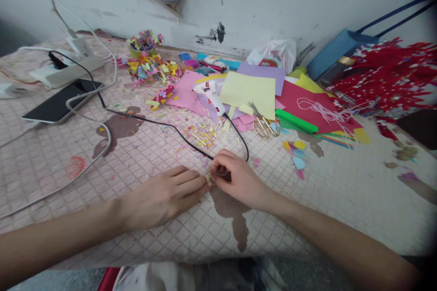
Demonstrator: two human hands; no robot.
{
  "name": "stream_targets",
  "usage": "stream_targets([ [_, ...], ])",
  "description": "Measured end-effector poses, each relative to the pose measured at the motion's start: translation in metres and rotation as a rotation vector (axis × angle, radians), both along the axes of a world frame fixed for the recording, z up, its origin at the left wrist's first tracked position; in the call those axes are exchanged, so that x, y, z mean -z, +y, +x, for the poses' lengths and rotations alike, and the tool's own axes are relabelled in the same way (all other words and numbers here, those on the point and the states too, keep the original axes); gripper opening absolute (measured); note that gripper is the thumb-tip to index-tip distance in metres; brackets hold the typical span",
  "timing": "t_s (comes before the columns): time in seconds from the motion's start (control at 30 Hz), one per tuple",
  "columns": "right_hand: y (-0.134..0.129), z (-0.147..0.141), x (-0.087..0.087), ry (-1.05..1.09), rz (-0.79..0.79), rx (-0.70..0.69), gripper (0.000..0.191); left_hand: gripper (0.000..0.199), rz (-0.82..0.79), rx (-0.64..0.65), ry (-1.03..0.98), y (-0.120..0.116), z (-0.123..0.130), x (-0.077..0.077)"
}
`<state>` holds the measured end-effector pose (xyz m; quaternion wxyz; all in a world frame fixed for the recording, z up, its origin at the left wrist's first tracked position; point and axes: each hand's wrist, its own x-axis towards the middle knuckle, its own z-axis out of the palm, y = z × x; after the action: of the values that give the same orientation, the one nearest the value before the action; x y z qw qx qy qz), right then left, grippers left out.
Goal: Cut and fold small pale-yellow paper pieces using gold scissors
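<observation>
My left hand (167, 196) rests low over the tablecloth, its fingers closed together and their tips meeting those of my right hand. My right hand (241, 179) is curled, thumb and index finger pinched. Between the two sets of fingertips shows a small pale yellow paper piece (209, 179), mostly hidden. Just beyond the hands runs the black cord (184, 137) of a white glue gun (210, 96), which lies on the paper sheets. Small yellow paper scraps (203, 135) are scattered in front of my fingers.
Gold-handled scissors (262, 122), a green box cutter (296, 121) and colored paper sheets (251, 88) lie ahead. Paper petals (298, 163) sit to the right, near white string (324, 111). On the left are a phone (61, 102), a power strip (68, 72) and a white cable (92, 168).
</observation>
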<state>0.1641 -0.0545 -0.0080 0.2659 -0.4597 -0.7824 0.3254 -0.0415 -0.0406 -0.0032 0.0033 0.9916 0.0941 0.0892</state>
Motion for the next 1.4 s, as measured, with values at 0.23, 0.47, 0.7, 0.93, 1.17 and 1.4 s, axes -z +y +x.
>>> stream_targets([
  [0.23,-0.0005,0.0002,-0.0001,-0.001,-0.012,-0.005,0.017,0.024,-0.115,-0.019,-0.107,0.0004,0.0027,-0.0007],
  [0.47,0.0004,0.0031,0.001,0.013,-0.008,0.0,0.018,0.022,-0.161,-0.045,-0.102,0.0005,0.0033,-0.0013],
  [0.7,-0.0019,0.0042,0.0012,0.024,-0.006,-0.007,0.016,0.022,-0.157,-0.05,-0.065,0.001,0.003,0.0003],
  [0.93,-0.0031,0.001,0.0025,-0.006,0.032,0.004,0.017,0.022,-0.191,-0.06,-0.115,0.0,0.0022,0.0002],
  [1.17,-0.0029,0.008,-0.001,0.024,-0.008,-0.076,0.014,0.025,-0.195,-0.073,-0.121,-0.0014,0.0003,0.0022],
  [1.4,-0.0031,0.0072,0.0006,0.006,-0.004,-0.062,0.015,0.028,-0.191,-0.07,-0.086,-0.0007,-0.005,0.0052],
])
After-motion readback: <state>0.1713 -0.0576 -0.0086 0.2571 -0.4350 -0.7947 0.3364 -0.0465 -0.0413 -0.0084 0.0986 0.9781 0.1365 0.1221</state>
